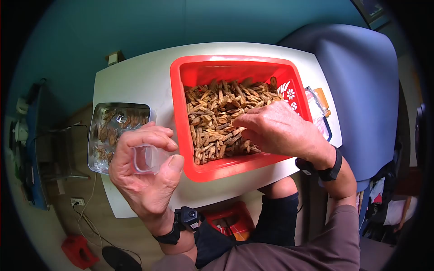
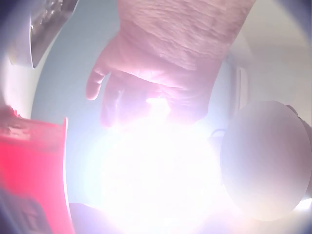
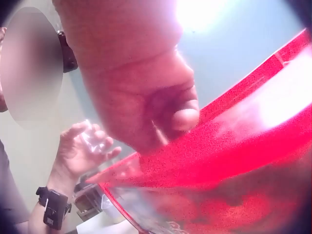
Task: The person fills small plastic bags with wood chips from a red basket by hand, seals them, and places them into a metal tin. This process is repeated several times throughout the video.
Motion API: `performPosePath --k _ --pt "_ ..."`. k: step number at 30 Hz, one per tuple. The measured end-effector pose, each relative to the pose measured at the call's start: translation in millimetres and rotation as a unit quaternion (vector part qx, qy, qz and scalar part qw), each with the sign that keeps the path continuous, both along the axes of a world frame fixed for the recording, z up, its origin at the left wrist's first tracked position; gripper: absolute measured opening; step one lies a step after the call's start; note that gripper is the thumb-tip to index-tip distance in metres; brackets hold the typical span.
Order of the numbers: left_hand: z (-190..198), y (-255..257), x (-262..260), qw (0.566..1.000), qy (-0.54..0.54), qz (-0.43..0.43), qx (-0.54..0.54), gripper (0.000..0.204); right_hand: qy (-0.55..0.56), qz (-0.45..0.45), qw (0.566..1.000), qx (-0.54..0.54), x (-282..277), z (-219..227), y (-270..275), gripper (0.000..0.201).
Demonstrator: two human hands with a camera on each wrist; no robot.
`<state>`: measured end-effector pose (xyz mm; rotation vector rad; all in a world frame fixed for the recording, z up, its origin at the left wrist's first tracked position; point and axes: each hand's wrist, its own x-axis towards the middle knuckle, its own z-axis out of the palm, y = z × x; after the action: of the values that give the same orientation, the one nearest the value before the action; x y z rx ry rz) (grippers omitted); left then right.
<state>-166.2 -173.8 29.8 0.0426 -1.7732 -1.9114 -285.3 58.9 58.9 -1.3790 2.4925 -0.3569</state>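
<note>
We see the left hand (image 1: 147,169) raised above the near-left part of the white table (image 1: 131,81), fingers and thumb curled round a small clear plastic container (image 1: 145,159). The container sits in the middle of that grip, its open mouth turned toward 3 o'clock, the thumb under it at 5 o'clock and the fingers arched over it at 12 o'clock. In the right wrist view the same hand (image 3: 83,151) shows with the clear container (image 3: 92,141) cradled in its fingers; the left wrist view is washed out by glare, and there we cannot tell the grip.

At 2 o'clock from the left hand, the right hand (image 1: 275,131) reaches down into the red basket (image 1: 235,65), its fingertips bunched and pressed into the pile of dried brown pieces (image 1: 217,117). They appear to pinch among the pieces, though we cannot tell which one is caught. The pile lies directly under those fingertips and spreads toward 10 and 12 o'clock from them.

At 10 o'clock from the left hand, a clear rectangular tub (image 1: 101,135) rests on the table's left edge with a few of the same brown pieces inside. A blue chair (image 1: 361,90) stands at 3 o'clock beyond the basket.
</note>
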Motion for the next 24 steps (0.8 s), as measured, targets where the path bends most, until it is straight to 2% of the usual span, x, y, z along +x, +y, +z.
performPosePath --k 1,4,11,13,17,19,20,24 --pt "-0.9 -2.6 -0.5 1.0 0.007 0.008 0.012 0.029 0.002 -0.006 1.0 -0.016 -3.0 -3.5 -2.1 0.006" --pt "-1.2 -7.1 0.2 0.999 0.009 0.019 0.046 0.03 0.012 0.003 1.0 -0.002 -2.7 0.8 -13.4 0.007" --pt "-4.1 -18.0 4.9 0.998 -0.01 0.04 0.037 0.031 0.029 0.041 0.998 0.043 6.3 -1.6 -33.9 0.009" --pt "-4.9 -19.3 5.8 0.998 -0.011 0.047 0.04 0.031 0.006 0.039 0.992 0.123 4.2 -8.9 -39.3 0.03" --pt "-4.6 -20.7 7.3 0.998 -0.021 0.051 0.043 0.032 0.01 0.039 0.996 0.086 7.0 -27.3 -42.2 0.026" --pt "-5.4 -21.5 7.9 0.998 -0.017 0.048 0.048 0.033 -0.031 0.014 0.997 0.065 9.8 -32.3 -44.4 0.022" --pt "-5.0 -21.2 7.7 0.998 -0.015 0.047 0.049 0.033 -0.054 -0.01 0.998 0.018 10.0 -40.7 -42.5 0.019" --pt "-4.3 -21.9 8.9 0.998 -0.02 0.05 0.042 0.033 -0.086 -0.021 0.995 0.038 5.9 -32.4 -41.1 0.018"
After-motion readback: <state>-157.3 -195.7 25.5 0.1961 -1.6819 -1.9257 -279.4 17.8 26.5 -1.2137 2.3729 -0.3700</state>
